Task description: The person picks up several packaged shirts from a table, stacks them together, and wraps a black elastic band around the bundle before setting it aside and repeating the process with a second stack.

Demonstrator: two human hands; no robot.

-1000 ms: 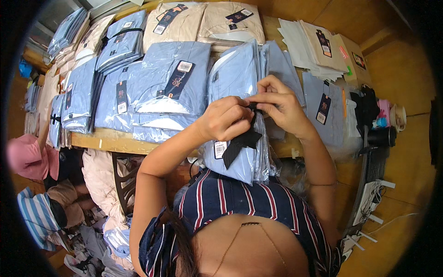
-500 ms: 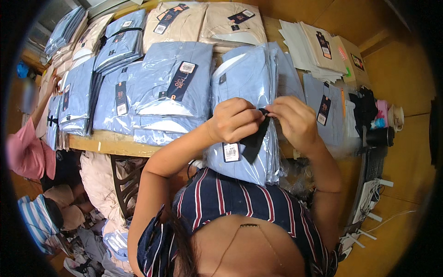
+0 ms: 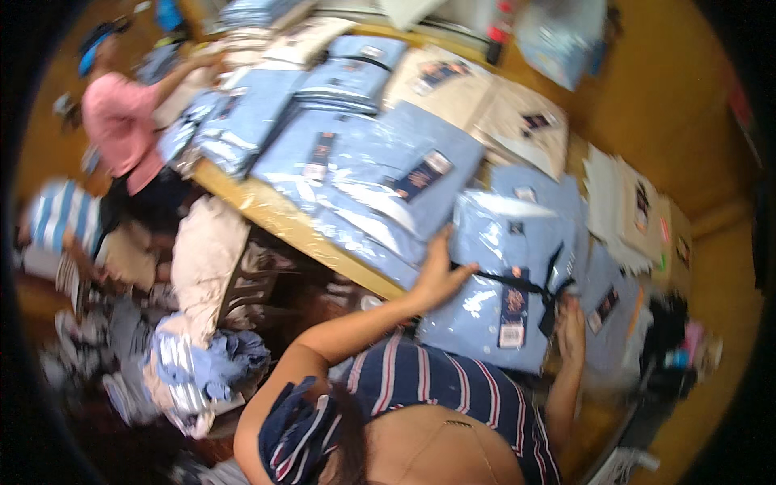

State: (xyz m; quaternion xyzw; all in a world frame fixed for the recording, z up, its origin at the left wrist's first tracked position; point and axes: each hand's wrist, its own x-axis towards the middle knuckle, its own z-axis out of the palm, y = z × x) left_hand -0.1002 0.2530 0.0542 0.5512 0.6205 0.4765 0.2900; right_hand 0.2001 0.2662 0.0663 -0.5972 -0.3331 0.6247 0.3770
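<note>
In front of me is a bundle of folded blue shirts in clear plastic bags, with a dark hang tag on top. A black fabric strip runs across it, tied in a knot with loose ends near the right edge. My left hand grips the bundle's left edge, thumb on top over the strip. At the right edge, beside the knot, my right hand is closed on the bundle's side, its fingers partly hidden and blurred.
More bagged blue shirts and beige shirts cover the wooden table. White sheets and a carton are at the right. Two other people, one in a pink top, are at the left. Piled garments lie below the table edge.
My hands have left the knot in the black strip and moved apart to the bundle's two sides. The bundle has turned, with its tag side showing. My view has swung leftward and tilted.
</note>
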